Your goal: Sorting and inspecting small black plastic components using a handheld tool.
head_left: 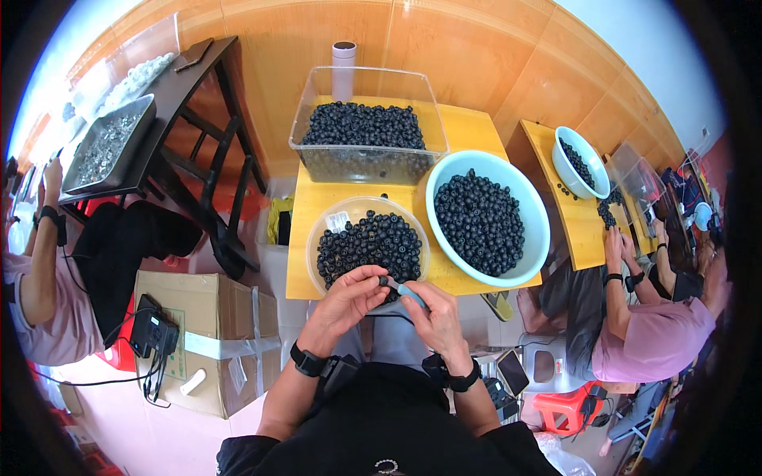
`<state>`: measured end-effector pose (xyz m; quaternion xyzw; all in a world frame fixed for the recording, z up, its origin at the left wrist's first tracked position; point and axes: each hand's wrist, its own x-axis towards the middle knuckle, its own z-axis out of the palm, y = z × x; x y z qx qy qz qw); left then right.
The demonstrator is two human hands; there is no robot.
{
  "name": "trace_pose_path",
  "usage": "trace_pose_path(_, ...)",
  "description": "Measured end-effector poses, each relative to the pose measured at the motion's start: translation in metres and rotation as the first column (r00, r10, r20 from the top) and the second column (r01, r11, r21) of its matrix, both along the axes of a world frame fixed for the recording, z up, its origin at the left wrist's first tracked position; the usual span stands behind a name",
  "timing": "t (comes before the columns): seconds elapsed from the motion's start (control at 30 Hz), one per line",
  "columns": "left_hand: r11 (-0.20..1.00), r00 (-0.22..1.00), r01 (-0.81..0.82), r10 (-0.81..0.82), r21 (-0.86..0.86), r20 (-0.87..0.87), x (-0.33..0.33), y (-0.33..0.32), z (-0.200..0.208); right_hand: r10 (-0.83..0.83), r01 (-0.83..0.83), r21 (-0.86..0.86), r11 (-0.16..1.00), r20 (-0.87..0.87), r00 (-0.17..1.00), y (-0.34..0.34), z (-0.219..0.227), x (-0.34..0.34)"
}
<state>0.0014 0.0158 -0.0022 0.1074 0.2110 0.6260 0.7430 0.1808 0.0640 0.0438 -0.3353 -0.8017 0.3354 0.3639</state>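
Note:
My left hand (346, 305) pinches a small black round part (384, 281) between thumb and fingertips. In my right hand (439, 319) is a small tool with a blue-grey handle (411, 293), its narrow end against or very close to that part. The exact kind of tip is too small to tell. Both hands are over the near edge of a round clear tub (314, 252), which holds many similar black parts (373, 242) with holes. To the right stands a light-blue basin (543, 226) filled with more of them.
A clear rectangular bin (373, 165) of black parts and a pink bottle (343, 71) stand at the back of the yellow table (464, 123). A cardboard box (178, 309) sits at left. People work on both sides, near a dark table (178, 103) and another blue basin (562, 166).

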Motion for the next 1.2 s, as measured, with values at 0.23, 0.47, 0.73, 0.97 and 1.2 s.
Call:
trace_pose_path(0.23,0.999,0.999,0.031,-0.032,0.035,0.014,0.001,-0.005,0.004,0.103,-0.109,0.058,0.992,0.102,0.989,-0.001,0.008,-0.003)
trace_pose_path(0.47,0.997,0.998,0.061,-0.062,0.048,0.029,0.000,-0.007,0.002,0.125,-0.136,0.085,0.987,0.124,0.984,-0.001,0.012,-0.002)
trace_pose_path(0.73,0.998,0.997,0.058,-0.059,0.011,0.053,0.000,-0.007,0.004,0.133,-0.144,0.087,0.986,0.118,0.984,0.002,0.011,-0.001)
trace_pose_path(0.97,0.998,0.997,0.053,-0.054,0.032,0.046,-0.001,-0.008,0.003,0.148,-0.160,0.085,0.983,0.129,0.981,0.002,0.011,-0.002)
trace_pose_path(1.2,0.997,0.995,0.070,-0.072,0.029,0.063,-0.003,-0.009,0.002,0.149,-0.160,0.080,0.984,0.131,0.980,0.001,0.015,-0.002)
